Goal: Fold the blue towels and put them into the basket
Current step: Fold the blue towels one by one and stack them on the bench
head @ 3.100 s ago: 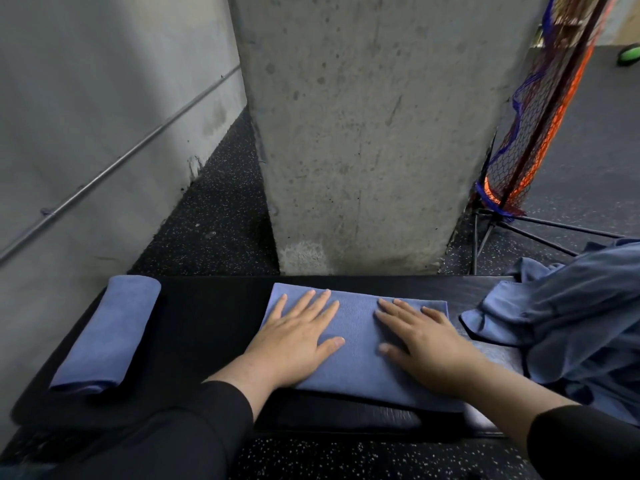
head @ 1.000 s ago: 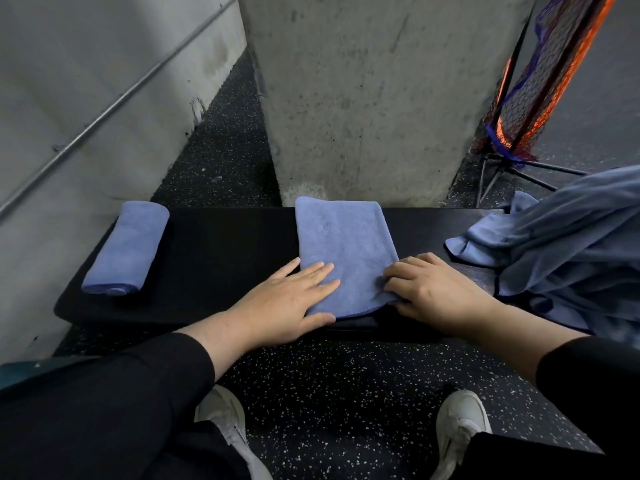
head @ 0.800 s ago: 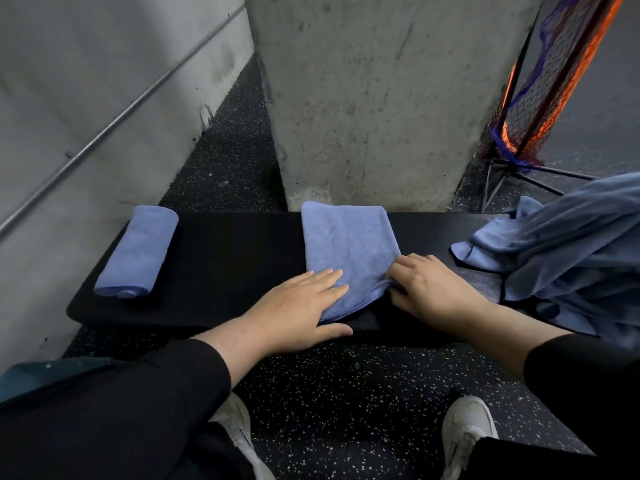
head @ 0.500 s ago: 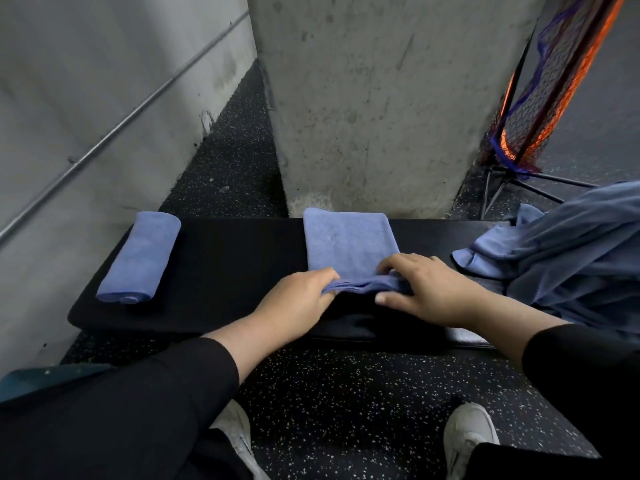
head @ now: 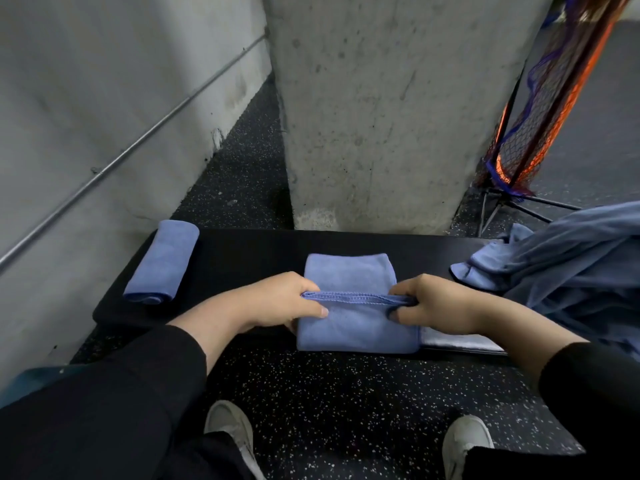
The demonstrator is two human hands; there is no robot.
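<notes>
Left hand (head: 282,301) and right hand (head: 434,304) apparently pinch towel (head: 353,323) edge.

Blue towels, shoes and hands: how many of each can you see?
Folded blue towels: 2, a rolled towel on the bench and a middle towel being folded.
Pile of unfolded blue cloth: 1.
Hands: 2, left hand and right hand.
Shoes: 2, left shoe and right shoe.
Total: 7.

Rolled towel (head: 161,262) left on bench (head: 249,258); towel pile (head: 571,268) right
</notes>
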